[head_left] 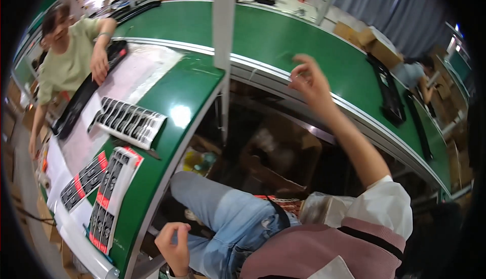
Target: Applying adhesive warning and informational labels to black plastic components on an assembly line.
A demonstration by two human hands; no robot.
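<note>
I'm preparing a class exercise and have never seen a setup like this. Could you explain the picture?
There is no machine hand here, just a person's bare hands. One fisheye camera on their head looks down, so straight edges bend. The left hand is low, near the legs; the right hand is raised by the long green surface ahead. I see nothing held in either. On the left, the green table bears printed sheets and a long black part, with a co-worker's hand at it. More black parts lie farther right, on the long surface.
</note>
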